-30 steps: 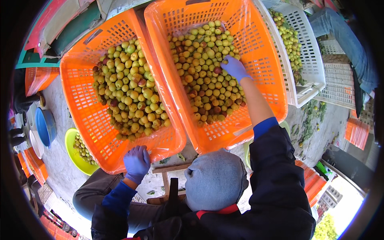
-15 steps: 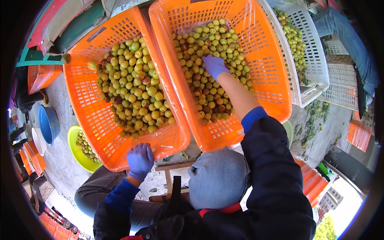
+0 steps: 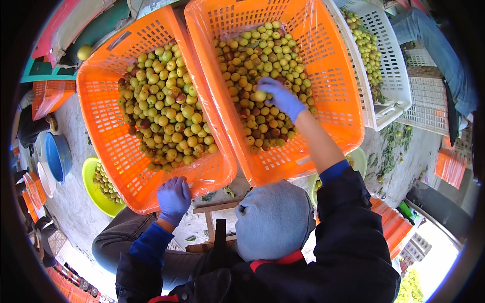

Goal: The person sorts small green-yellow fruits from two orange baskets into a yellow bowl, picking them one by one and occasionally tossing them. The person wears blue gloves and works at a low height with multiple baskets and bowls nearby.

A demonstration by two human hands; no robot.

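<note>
My right hand (image 3: 283, 99), in a purple glove, is over the right orange crate (image 3: 333, 86), which holds a heap of small round fruit (image 3: 268, 55). A yellow-green fruit (image 3: 260, 96) is pinched at its fingertips. My left hand (image 3: 174, 201), gloved alike, is closed at the near rim of the left orange crate (image 3: 101, 111); whether the rim or its liner is in the fingers is hidden. That crate also holds a heap of yellow-green and brownish fruit (image 3: 166, 106). A single fruit (image 3: 84, 52) shows beyond its far left corner, by a green rail.
A white crate (image 3: 396, 65) of fruit stands at the right. On the floor are a yellow-green basin (image 3: 91, 189) with fruit, a blue basin (image 3: 58, 156), a pale basin (image 3: 359, 160) and scattered leaves (image 3: 389, 156). A person's jeans-clad leg (image 3: 429, 45) is at the upper right.
My right hand has drawn back from the heap toward me and now shows a fruit at its fingertips. Two blurred fruits were near the left crate's far left; one shows there now, farther up.
</note>
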